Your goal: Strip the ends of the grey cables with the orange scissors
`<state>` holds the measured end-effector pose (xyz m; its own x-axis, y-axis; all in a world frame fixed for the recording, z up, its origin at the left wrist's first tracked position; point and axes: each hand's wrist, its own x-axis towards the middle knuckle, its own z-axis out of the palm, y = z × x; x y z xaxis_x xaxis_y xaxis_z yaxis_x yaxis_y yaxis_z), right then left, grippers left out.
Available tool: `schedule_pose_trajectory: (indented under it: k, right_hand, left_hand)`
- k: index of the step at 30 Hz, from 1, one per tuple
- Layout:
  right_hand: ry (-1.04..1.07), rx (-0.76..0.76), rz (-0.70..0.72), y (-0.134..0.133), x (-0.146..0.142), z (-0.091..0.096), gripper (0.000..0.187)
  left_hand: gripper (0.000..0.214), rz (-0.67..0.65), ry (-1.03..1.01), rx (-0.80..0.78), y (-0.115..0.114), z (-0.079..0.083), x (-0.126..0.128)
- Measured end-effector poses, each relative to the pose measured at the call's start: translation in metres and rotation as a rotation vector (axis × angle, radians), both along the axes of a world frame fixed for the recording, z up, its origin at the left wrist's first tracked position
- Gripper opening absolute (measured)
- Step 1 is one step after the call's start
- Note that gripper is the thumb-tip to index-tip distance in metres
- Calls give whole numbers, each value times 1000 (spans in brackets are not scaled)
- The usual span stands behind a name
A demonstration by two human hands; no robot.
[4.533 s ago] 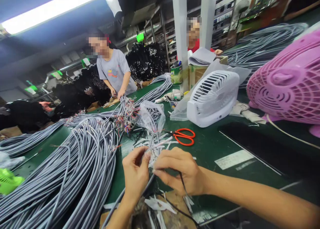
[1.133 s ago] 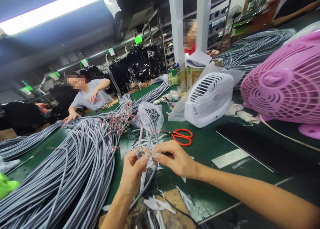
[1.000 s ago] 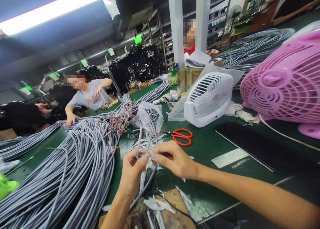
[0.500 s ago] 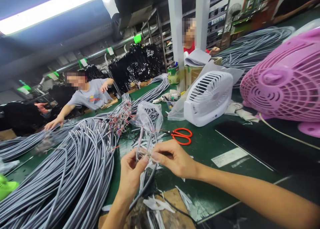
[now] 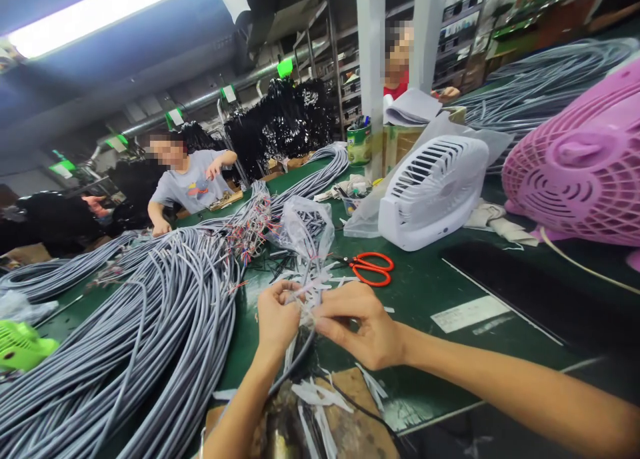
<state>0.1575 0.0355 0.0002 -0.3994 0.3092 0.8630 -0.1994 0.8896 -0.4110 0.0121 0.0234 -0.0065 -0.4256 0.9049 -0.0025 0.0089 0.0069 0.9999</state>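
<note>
- Gray cable (image 5: 306,347): located between the two hands, over the surface (image 5: 415,379). It rises from below toward the fingertips; this position presumably keeps its end in front of the wearer.
- Pale wire strands (image 5: 307,312): held between opposed fingertips, probably to steady fine parts. Individual strands are too blurred to separate.
- Scissors (image 5: 373,269): lying beyond the right hand, orange-red handles turned rightward, apparently for easy reach.
- Clear plastic bag (image 5: 306,225): on the surface beyond the hands, with short gray pieces visible inside; it likely keeps them together.
- Gray cable bundle (image 5: 185,305): laid in long curves at the left, probably to leave the central area accessible.
- Left hand (image 5: 278,317): fingers curled closed, pinching at the cable end; exact contact is partly hidden.
- Right hand (image 5: 361,325): thumb and index finger nearly together, gripping the strands; palm hollow, other fingers bent.
</note>
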Motion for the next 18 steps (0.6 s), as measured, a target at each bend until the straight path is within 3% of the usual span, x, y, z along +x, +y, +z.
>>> schedule_pose_trajectory:
  k: [4, 8, 9, 14, 18]
  right_hand:
    - [83, -13, 73, -2, 5, 2, 43]
    - [121, -484, -210, 14, -3, -3, 24]
    - [124, -584, -218, 19, -7, -5, 24]
    - [80, -776, -22, 25, -15, -7, 65]
    - [53, -840, 70, 21, -14, -4, 67]
  left_hand:
    - [22, 89, -149, 20, 12, 3, -12]
    - [36, 19, -208, 118, 0, 9, -2]
    - [38, -19, -225, 162, -4, 10, 1]
    - [40, -79, -220, 206, -17, 12, 8]
    - [41, -161, -282, 147, -17, 13, 8]
